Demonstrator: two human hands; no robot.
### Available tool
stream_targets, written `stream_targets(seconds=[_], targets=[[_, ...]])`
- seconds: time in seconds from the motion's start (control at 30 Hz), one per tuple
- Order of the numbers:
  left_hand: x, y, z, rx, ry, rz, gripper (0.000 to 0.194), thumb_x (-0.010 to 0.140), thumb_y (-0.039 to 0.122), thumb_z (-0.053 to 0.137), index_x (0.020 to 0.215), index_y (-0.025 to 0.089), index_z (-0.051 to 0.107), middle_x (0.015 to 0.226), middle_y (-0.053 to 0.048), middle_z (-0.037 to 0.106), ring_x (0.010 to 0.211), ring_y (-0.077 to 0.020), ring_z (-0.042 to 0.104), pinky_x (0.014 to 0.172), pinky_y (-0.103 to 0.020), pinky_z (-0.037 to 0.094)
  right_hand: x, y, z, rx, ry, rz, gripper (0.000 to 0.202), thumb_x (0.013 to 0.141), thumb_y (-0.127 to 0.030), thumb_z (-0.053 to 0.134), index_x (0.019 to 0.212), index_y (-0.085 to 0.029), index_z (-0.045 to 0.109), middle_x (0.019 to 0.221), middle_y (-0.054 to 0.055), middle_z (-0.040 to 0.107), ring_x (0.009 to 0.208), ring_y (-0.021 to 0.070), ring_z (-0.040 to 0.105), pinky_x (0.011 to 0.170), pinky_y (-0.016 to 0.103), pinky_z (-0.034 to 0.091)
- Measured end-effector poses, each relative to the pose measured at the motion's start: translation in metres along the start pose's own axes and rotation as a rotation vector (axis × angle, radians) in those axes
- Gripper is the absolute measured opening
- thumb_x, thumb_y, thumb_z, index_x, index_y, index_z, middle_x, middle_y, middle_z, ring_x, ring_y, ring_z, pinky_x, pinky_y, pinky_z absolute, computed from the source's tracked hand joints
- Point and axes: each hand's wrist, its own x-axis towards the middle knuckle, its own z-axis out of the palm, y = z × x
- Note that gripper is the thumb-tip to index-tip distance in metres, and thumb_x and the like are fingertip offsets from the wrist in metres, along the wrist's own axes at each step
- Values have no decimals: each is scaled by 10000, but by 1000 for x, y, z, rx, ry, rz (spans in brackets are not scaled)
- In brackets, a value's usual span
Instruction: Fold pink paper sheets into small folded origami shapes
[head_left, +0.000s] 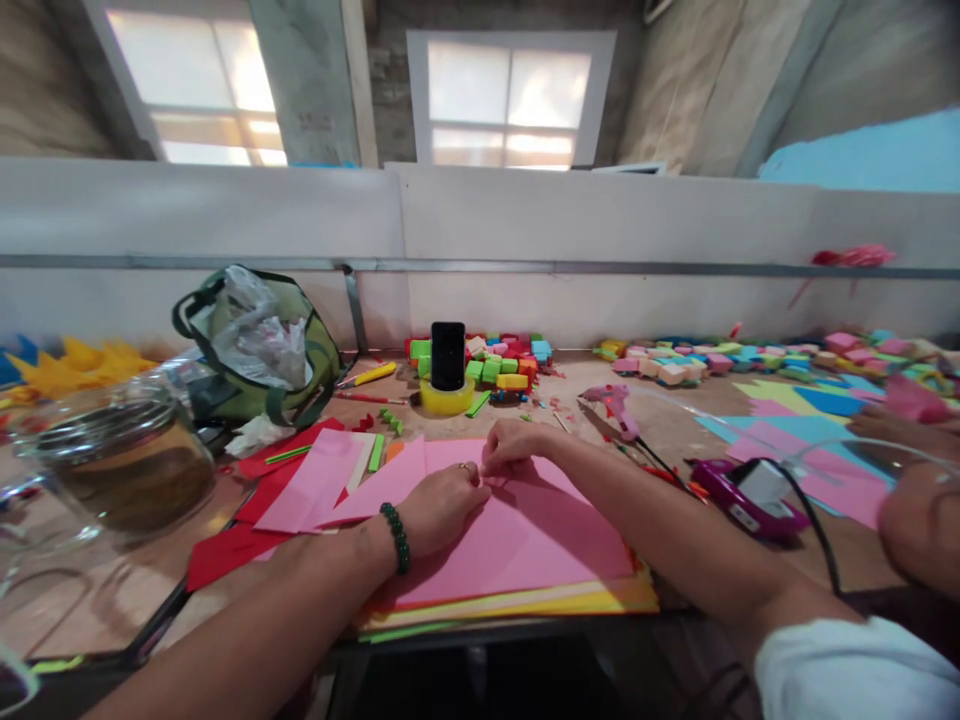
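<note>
Behind the table (pixel 585 375) is 1 pale wall (pixel 525 220). On the big pink paper (pixel 540 545), the left hand (pixel 442 505) and right hand (pixel 514 445) meet, curled closed; I can't tell what they pinch. Past that paper, blocks (pixel 491 370) look finished; it looks uncut.

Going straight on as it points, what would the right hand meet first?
Most likely the left hand, close beside the right hand at the pink sheet; whether they already touch is unclear.

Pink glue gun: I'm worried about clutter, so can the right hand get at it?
Probably yes: nothing tall stands between the right hand and the glue gun, which lies beyond the right forearm.
</note>
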Motion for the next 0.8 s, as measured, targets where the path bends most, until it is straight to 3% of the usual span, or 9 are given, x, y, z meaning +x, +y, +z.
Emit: stream_targets(seconds=[0.17, 0.53, 0.8], targets=[[-1, 2, -1, -12, 2, -11, 297, 934, 213, 357, 976, 144, 642, 995, -102, 620, 822, -191, 557, 726, -283, 428, 2, 8, -1, 7, 34, -21, 289, 624, -433, 718, 717, -159, 721, 527, -30, 570, 497, 83, 451, 442, 202, 295], [-1, 6, -3, -11, -36, -54, 308, 922, 203, 356, 1037, 147, 636, 1009, -109, 615, 833, -199, 548, 720, -289, 419, 6, 13, -2, 113, 64, 5, 203, 570, -328, 758, 629, -166, 652, 465, -64, 507, 470, 76, 422, 444, 210, 298], [-3, 4, -4, -18, -32, -26, 318, 930, 223, 340, 1052, 154, 625, 1042, -110, 595, 863, -207, 547, 740, -299, 420, -1, 21, 2, 166, 145, -25, 323, 561, -408, 794, 733, -175, 653, 510, -72, 524, 488, 72, 429, 451, 201, 311]])
